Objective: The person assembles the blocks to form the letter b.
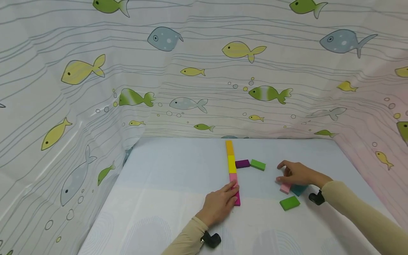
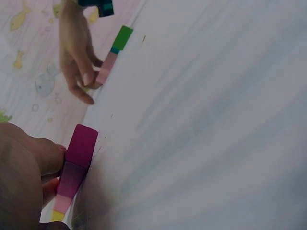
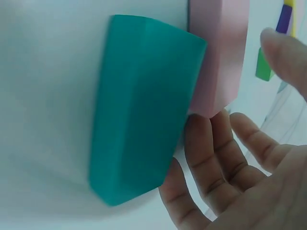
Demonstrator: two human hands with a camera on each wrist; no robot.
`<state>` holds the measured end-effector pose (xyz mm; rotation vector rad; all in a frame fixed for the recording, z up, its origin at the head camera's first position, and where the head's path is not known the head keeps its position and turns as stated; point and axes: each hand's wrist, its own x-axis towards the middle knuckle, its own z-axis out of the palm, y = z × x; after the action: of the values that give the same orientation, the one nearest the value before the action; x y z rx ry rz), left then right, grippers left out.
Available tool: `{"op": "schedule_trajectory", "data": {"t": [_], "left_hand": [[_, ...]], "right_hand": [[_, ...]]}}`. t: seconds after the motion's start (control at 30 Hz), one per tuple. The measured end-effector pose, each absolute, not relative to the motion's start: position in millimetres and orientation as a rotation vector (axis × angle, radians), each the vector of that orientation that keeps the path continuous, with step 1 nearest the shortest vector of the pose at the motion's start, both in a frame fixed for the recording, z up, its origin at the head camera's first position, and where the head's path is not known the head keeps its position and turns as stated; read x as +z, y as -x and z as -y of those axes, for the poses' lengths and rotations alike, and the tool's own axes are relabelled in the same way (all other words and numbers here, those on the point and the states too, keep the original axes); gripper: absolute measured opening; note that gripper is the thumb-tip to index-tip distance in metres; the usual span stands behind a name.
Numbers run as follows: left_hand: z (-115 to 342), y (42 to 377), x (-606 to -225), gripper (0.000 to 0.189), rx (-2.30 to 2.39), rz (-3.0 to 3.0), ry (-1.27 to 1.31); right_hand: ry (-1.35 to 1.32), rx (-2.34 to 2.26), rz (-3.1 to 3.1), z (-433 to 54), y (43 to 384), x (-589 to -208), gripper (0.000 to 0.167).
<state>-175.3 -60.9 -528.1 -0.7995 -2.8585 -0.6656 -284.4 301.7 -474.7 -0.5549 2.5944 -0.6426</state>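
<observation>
A straight row of blocks stands mid-table: an orange block [image 1: 230,147], a yellow block [image 1: 232,164], a pink block [image 1: 233,176] and a magenta block [image 2: 82,143]. My left hand [image 1: 218,205] rests against the near end, fingertips touching the pink and magenta blocks. To the right, my right hand [image 1: 298,173] hovers over a second pink block [image 3: 220,57] and a teal block [image 3: 144,110] lying side by side. Its thumb and index finger are spread apart, with the other fingers loosely bent, fingertips right at the ends of these two blocks.
A purple block [image 1: 242,163] lies beside the yellow one, with a light green block [image 1: 258,164] just right of it. Another green block [image 1: 289,203] lies nearer, below the right hand. A fish-patterned curtain [image 1: 204,78] encloses the table [image 1: 153,170] at the back and sides.
</observation>
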Motion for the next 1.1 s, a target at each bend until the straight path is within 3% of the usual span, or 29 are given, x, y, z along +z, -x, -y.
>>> {"op": "schedule_trajectory", "data": {"t": [1.1], "left_hand": [[60.0,175.9,-529.7,0.044,-0.729,2.874,0.773]], "right_hand": [[0.610,-0.685,-2.733,-324.1,242.2,-492.4,0.057]]}}
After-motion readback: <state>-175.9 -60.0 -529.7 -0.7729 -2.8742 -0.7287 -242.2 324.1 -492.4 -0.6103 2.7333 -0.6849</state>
